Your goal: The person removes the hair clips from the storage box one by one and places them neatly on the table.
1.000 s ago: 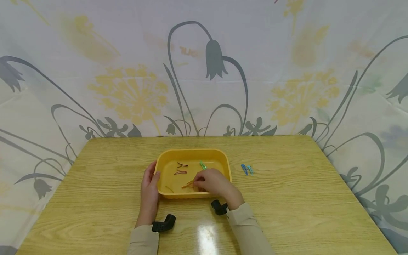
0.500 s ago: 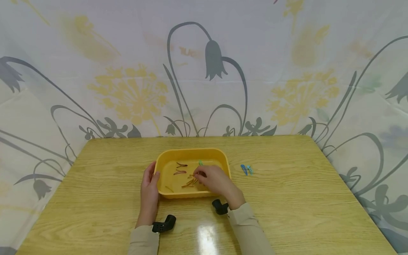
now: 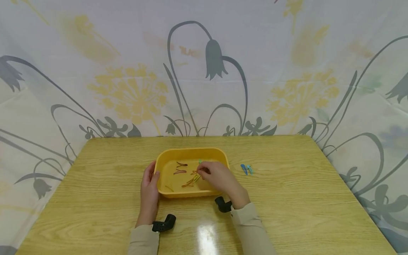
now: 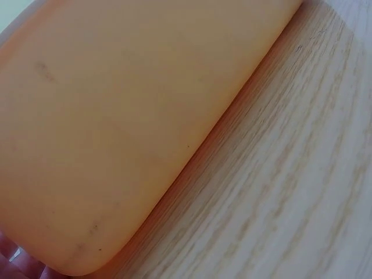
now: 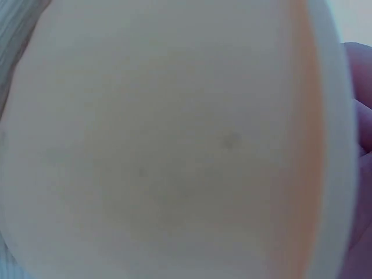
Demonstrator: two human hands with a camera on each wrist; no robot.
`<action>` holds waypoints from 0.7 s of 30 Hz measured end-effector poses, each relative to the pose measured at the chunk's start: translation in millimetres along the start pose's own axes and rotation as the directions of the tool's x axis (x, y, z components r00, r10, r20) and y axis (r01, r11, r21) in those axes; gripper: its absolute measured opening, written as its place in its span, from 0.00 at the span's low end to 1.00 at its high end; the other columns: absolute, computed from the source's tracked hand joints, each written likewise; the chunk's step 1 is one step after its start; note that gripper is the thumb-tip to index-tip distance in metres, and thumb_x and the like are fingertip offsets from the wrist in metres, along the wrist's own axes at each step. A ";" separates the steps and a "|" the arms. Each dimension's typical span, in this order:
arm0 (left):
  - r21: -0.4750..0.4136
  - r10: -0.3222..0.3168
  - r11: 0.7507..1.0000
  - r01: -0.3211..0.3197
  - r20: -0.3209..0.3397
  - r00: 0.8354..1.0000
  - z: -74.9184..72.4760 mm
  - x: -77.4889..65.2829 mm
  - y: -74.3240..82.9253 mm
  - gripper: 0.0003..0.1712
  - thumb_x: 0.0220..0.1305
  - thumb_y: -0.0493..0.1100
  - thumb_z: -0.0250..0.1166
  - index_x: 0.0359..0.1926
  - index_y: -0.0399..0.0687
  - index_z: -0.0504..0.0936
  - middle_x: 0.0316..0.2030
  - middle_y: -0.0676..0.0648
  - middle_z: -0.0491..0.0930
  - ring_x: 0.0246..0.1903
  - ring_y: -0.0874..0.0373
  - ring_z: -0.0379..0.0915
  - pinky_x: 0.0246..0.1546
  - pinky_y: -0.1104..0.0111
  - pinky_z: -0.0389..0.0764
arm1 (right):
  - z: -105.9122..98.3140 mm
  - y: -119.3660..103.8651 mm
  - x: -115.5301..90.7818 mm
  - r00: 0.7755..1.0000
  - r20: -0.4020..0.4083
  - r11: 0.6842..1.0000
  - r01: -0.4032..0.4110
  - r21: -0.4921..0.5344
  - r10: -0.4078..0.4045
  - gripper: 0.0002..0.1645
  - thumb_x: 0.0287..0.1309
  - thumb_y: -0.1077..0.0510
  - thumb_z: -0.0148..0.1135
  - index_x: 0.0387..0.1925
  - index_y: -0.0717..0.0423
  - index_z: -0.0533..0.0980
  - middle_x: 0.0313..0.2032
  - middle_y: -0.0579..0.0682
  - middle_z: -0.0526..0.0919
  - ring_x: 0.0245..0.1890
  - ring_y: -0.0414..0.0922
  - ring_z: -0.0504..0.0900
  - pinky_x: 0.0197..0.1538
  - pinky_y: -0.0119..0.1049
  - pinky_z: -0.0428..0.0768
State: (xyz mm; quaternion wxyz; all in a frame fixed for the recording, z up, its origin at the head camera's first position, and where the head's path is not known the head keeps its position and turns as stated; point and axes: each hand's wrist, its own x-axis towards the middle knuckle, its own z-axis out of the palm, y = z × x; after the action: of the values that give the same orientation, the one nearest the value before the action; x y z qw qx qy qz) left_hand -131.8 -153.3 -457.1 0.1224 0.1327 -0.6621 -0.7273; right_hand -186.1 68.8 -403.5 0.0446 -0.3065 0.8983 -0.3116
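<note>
1. Step in hand, as I judge it: picking one clip out of the mixed lot in the tray [image 3: 185, 195], which sits on the desk [image 3: 287, 198].
2. The right hand [image 3: 219, 177] reaches over the tray, thumb and fingertips together, and appears to pinch the yellow clip [image 3: 196, 178]. The exact contact is too small to make out, and the right wrist view shows only the tray wall and some fingers past its rim.
3. The left hand [image 3: 150, 183] is clamped on the tray's left end, thumb at the rim.
4. Just beside the yellow clip lie the orange clips [image 3: 187, 183]; the dark clip [image 3: 182, 164] and pink clip [image 3: 180, 172] lie farther left. The green clip [image 3: 200, 161] is partly hidden behind the right hand.
5. Outside, right of the tray, two blue clips [image 3: 244, 169] lie side by side on the desk.
6. The next move probably calls for keeping the pinch firm and lifting straight up, so the orange clips don't snag, while the left hand steadies the tray.
</note>
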 end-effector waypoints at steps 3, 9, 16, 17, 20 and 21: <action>-0.006 0.000 1.000 0.000 0.001 1.000 0.4 0.2 0.3 0.23 0.69 0.45 0.45 0.64 0.57 0.59 0.62 0.58 0.57 0.60 0.64 0.53 0.59 0.66 0.58 | -3.4 -0.4 -0.4 1.000 -0.016 1.000 0.012 -0.012 -0.012 0.09 0.60 0.53 0.53 0.38 0.48 0.78 0.25 0.35 0.74 0.22 0.37 0.69 0.28 0.30 0.71; 0.010 -0.020 1.000 0.020 -0.015 1.000 0.8 0.6 -0.7 0.23 0.69 0.46 0.45 0.64 0.59 0.59 0.62 0.60 0.57 0.60 0.65 0.53 0.59 0.67 0.59 | -9.9 0.7 -3.1 1.000 -0.027 1.000 -0.004 -0.022 0.004 0.10 0.60 0.52 0.53 0.39 0.49 0.78 0.25 0.37 0.75 0.22 0.36 0.70 0.28 0.30 0.71; 0.007 -0.013 1.000 0.014 -0.015 1.000 0.1 1.4 -0.7 0.22 0.68 0.47 0.46 0.63 0.60 0.60 0.61 0.60 0.57 0.60 0.65 0.53 0.59 0.67 0.59 | -16.3 2.4 -5.2 0.998 -0.065 1.000 -0.012 -0.026 0.010 0.09 0.60 0.53 0.54 0.38 0.50 0.78 0.23 0.39 0.76 0.20 0.36 0.69 0.24 0.31 0.70; 0.007 -0.017 1.000 0.017 -0.016 1.000 -0.1 1.4 -0.8 0.22 0.68 0.47 0.46 0.63 0.61 0.61 0.61 0.60 0.57 0.60 0.65 0.54 0.59 0.67 0.59 | -17.0 3.1 -5.2 0.997 -0.071 1.000 -0.013 -0.029 0.011 0.09 0.60 0.52 0.54 0.37 0.49 0.78 0.22 0.38 0.75 0.19 0.36 0.69 0.24 0.31 0.70; 0.002 -0.017 1.000 0.017 -0.014 1.000 -0.3 1.2 -1.4 0.22 0.68 0.47 0.46 0.63 0.61 0.61 0.61 0.60 0.57 0.60 0.65 0.54 0.59 0.67 0.59 | -19.3 5.3 -5.7 0.996 -0.083 0.999 -0.029 -0.022 0.027 0.08 0.59 0.52 0.55 0.36 0.48 0.78 0.22 0.38 0.75 0.20 0.36 0.69 0.25 0.31 0.70; -0.002 -0.015 1.000 0.015 -0.013 1.000 -0.4 1.2 -1.7 0.22 0.68 0.46 0.46 0.63 0.61 0.61 0.61 0.59 0.58 0.60 0.65 0.54 0.59 0.67 0.59 | -19.9 6.1 -5.9 0.996 -0.084 0.999 -0.039 -0.015 0.037 0.08 0.59 0.52 0.55 0.36 0.48 0.78 0.22 0.39 0.76 0.20 0.36 0.69 0.26 0.31 0.71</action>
State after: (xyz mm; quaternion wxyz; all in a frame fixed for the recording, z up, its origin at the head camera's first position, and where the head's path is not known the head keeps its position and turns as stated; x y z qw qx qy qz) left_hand -132.8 -153.9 -458.9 0.1213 0.1425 -0.6597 -0.7279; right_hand -190.0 86.6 -391.8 0.0102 -0.2763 0.9076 -0.3158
